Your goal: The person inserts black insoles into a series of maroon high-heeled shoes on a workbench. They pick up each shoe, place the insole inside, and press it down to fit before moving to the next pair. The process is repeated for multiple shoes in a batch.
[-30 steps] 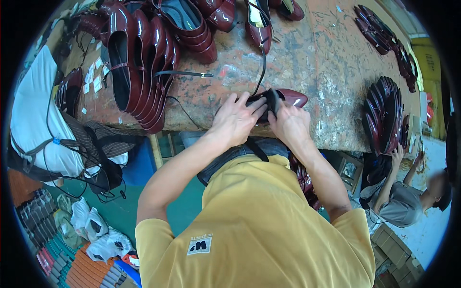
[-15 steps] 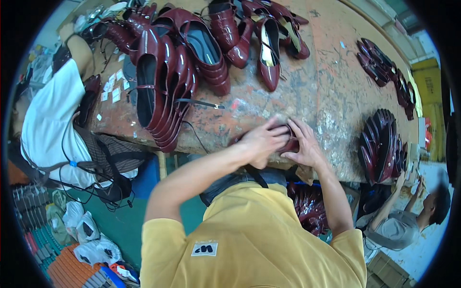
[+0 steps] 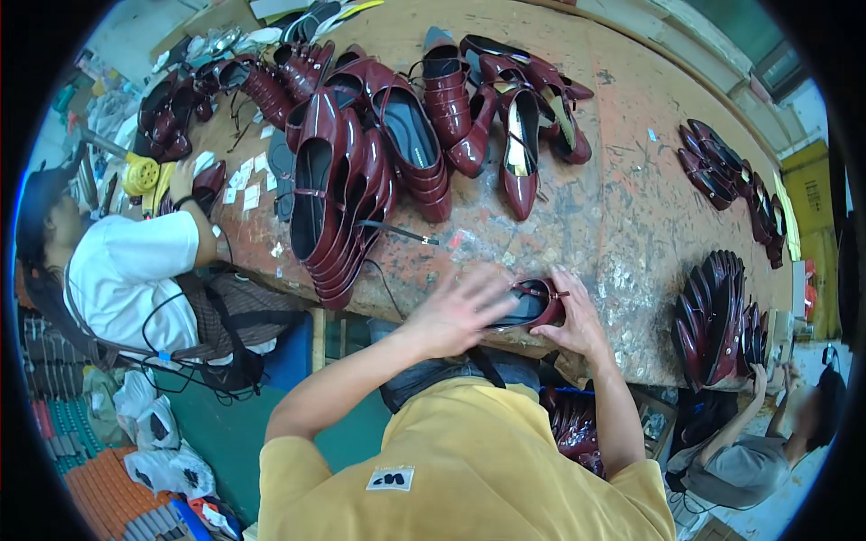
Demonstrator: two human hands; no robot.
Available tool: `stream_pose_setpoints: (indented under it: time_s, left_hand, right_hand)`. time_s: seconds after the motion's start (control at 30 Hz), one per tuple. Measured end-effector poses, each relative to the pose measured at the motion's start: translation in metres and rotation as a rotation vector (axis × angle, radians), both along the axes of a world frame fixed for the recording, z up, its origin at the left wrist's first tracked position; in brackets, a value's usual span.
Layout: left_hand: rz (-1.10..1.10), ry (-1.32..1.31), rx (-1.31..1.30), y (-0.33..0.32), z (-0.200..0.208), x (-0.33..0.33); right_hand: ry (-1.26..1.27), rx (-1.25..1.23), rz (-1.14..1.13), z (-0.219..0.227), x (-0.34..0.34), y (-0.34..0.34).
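A glossy dark red strapped flat shoe (image 3: 545, 307) lies at the near edge of the worn workbench (image 3: 622, 216), its opening facing up. Inside it a grey-blue insole shows. My right hand (image 3: 577, 323) grips one end of the shoe, thumb on the near side and fingers on the far side. Over the other end hovers my left hand (image 3: 462, 307), smeared by motion, with its fingers spread; whether it touches the shoe I cannot tell. Just beyond my left hand, a thin dark strap with a small buckle (image 3: 424, 240) sticks out from a stack of nested red shoes (image 3: 329, 261).
More red shoes (image 3: 519, 171) crowd the far left of the bench, beside small white tags (image 3: 251, 197). Two further groups stand at right (image 3: 713, 316) and far right (image 3: 708, 162). One person (image 3: 135, 261) works at left near a yellow tool (image 3: 140, 176), another (image 3: 744, 433) at right.
My left hand has moved left off the shoe and its fingers have spread, uncovering the opening and insole. My right hand keeps its hold. The view has shifted, showing more of the bench's far side.
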State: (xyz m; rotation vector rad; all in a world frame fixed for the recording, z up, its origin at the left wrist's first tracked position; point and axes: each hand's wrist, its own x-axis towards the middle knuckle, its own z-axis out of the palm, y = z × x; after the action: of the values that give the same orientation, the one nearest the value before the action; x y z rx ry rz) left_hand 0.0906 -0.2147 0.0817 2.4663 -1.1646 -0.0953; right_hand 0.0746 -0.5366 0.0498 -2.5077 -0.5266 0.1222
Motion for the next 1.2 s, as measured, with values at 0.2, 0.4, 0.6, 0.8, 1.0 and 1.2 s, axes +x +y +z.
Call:
stream_pose_setpoints:
  time_s: [0.2, 0.4, 0.6, 0.8, 1.0, 1.2]
  left_hand:
    - [0.322, 0.271, -0.553, 0.013, 0.064, 0.012]
    - [-0.207, 0.028, -0.715, -0.076, 0.107, 0.041]
    - [-0.292, 0.031, -0.713, -0.074, 0.109, 0.036]
    - [-0.349, 0.047, -0.763, -0.08, 0.109, 0.028]
    - [0.284, 0.442, -0.631, 0.048, -0.011, 0.032]
    - [0.231, 0.66, -0.793, 0.057, -0.078, 0.02]
  right_hand:
    - [0.092, -0.385, 0.268, 0.081, 0.004, 0.023]
    - [-0.077, -0.409, 0.316, 0.09, 0.021, 0.007]
    - [0.304, -0.521, 0.446, 0.081, 0.03, -0.006]
    - [0.291, -0.425, 0.384, 0.043, 0.012, -0.022]
    - [-0.231, -0.549, 0.622, 0.05, 0.007, 0.012]
    - [-0.039, -0.398, 0.52, 0.013, 0.032, 0.125]
